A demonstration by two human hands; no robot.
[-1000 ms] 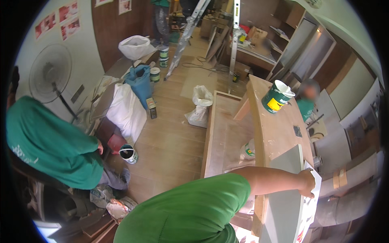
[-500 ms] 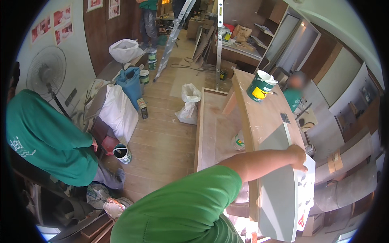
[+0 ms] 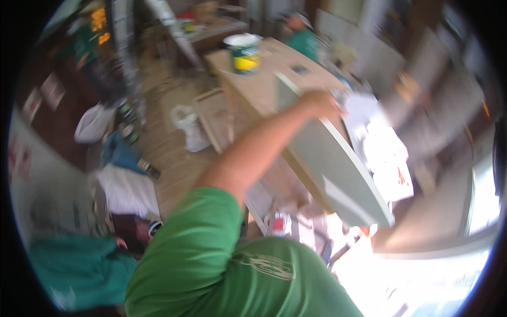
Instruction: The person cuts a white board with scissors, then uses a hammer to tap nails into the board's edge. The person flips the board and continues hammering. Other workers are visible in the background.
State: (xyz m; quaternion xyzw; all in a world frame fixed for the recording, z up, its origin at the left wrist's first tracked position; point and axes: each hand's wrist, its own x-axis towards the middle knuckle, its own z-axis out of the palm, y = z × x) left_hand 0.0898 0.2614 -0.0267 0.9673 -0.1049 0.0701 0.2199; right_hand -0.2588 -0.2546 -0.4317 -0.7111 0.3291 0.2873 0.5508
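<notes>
Nearest is the person's green-sleeved shoulder, the arm running out from it across the middle of the view. Which arm it is the blurred frame does not settle; it looks like the right. The right hand (image 3: 321, 103) rests on the top edge of a pale grey-green panel (image 3: 338, 169) that stands tilted on its edge at the near end of the wooden surface (image 3: 259, 87). Its fingers seem curled over that edge, but the blur keeps me from telling how firmly they close. The left hand is nowhere to be seen.

Below the panel, on the floor, lie white sheets and a small tin with a red label (image 3: 278, 224). To the left crouches another person in a teal shirt (image 3: 74, 269), beside white sacks (image 3: 127, 190).

Farther along the surface, near its far corner, stands a green and yellow paint can (image 3: 242, 53) with a white lid. Beyond it another person in green (image 3: 302, 37) is bent over.

As I judge it, the risk is the panel: held by one hand on its upper edge, it could slide off the surface's end or swing and knock the paint can.
</notes>
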